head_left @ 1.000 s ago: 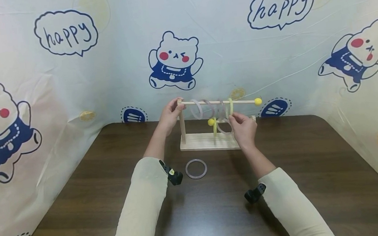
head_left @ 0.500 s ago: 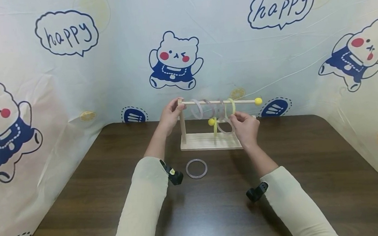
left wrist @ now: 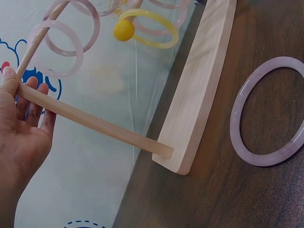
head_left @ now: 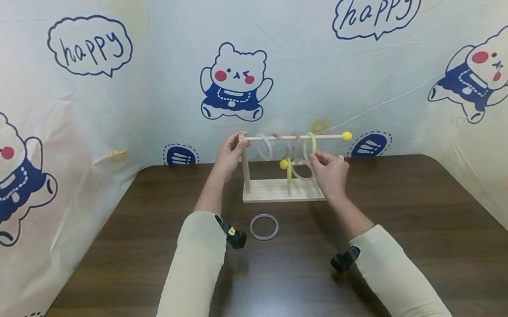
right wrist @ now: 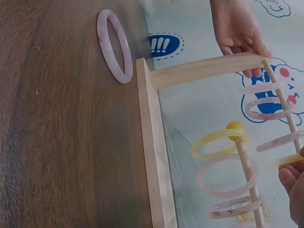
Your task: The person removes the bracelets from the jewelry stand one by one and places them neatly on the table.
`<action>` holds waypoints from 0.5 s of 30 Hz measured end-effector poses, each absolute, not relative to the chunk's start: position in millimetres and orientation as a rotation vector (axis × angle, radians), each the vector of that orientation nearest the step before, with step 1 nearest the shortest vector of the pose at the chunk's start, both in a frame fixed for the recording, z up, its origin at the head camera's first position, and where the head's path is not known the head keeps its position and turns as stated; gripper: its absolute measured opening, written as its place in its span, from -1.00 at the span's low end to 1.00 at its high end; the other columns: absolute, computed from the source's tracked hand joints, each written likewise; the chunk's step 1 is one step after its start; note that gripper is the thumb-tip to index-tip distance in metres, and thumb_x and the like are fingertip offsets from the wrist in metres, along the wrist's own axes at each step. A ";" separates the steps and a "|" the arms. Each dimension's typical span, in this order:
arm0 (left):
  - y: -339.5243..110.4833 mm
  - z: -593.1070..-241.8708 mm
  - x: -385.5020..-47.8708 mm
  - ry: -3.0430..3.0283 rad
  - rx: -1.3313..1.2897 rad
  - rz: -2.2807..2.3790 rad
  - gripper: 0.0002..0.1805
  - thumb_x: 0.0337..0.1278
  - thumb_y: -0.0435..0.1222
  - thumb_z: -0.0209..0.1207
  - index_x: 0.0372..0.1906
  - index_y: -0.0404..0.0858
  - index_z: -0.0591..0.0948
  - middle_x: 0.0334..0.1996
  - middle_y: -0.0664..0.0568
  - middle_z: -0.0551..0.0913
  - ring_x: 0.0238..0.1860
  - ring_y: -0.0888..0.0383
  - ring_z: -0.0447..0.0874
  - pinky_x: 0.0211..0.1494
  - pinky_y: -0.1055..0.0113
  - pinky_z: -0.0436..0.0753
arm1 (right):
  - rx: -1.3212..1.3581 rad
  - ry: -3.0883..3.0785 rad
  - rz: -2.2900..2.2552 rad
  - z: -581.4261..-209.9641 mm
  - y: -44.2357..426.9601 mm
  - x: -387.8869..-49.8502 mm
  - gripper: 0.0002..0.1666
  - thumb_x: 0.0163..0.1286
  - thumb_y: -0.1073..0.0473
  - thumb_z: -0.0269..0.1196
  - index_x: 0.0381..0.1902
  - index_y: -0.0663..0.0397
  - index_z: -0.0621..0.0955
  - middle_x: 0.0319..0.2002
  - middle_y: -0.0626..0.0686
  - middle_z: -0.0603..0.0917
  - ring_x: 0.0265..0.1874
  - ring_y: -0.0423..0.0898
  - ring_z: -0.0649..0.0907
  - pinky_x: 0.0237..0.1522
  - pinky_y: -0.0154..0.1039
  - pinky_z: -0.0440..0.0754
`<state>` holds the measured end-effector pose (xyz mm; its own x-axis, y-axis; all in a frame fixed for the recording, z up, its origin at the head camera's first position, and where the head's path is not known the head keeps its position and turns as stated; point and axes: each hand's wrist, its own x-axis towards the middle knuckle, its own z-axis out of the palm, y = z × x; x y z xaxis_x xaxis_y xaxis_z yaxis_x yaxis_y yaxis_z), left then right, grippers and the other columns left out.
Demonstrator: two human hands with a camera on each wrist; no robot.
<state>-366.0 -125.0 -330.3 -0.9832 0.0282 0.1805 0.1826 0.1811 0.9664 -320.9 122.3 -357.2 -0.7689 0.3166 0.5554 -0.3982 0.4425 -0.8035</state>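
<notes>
Stand (head_left: pixel 279 190) btwn L hand (head_left: pixel 229 155) & R hand (head_left: pixel 333 173), yellow bangle (head_left: pixel 314 144) round upper rod (head_left: pixel 328 136), R pinching bangle's lower edge, L clamped on top of post (head_left: pixel 245 171), lilac bangle (head_left: pixel 265 238) on table (head_left: pixel 291 285) before stand

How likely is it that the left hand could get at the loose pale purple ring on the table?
Likely yes: the ring lies in front of the wooden stand, with nothing covering it. The left hand holds the top of the stand's post, though, so it would probably have to let go first.
</notes>
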 end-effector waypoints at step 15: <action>-125.1 -330.5 -365.7 -2.326 -0.212 -1.928 -0.47 0.21 -0.03 0.01 0.26 -0.12 0.37 0.17 -0.03 0.44 0.16 0.07 0.42 0.29 0.08 0.24 | 0.141 -1.948 1.308 -355.7 122.8 -318.9 -0.82 0.18 0.32 0.30 -0.25 0.31 0.69 -0.36 0.22 0.70 -0.41 -0.02 0.71 -0.38 -0.15 0.64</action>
